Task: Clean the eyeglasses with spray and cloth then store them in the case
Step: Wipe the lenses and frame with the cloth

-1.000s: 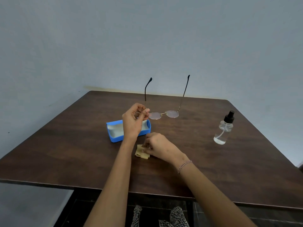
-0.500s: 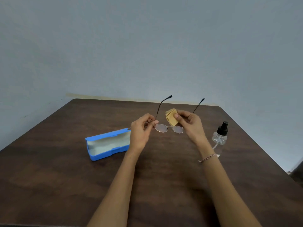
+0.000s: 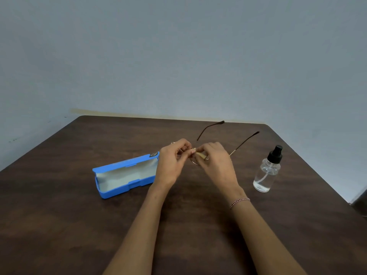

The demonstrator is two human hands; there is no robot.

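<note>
a plain grey-blue wall (image 3: 178, 56) fills the upper half of the view. below it a dark brown wooden table (image 3: 59, 215) reaches to the near edge. on the table's left part lies a blue case (image 3: 127, 188), open, with its pale lining showing. both forearms reach in from below, and the hands meet over the middle of the table, fingertips almost touching. the left hand (image 3: 170, 161), just right of the case, has its fingers curled and pinches one end of the frame. the right hand (image 3: 216, 161) pinches the cloth against the front of the glasses. to the right, well apart from that hand, a clear spray bottle (image 3: 267, 171) with a black pump stands upright, a little liquid in its base. the eyeglasses (image 3: 245, 141) are held between the two hands, temples unfolded and pointing away toward the wall. the lenses are mostly hidden by fingers, with only a curve of rim showing. a thin bracelet (image 3: 239, 201) circles the right wrist. the yellow cloth (image 3: 199, 154) shows only as a small folded edge between the fingertips.
</note>
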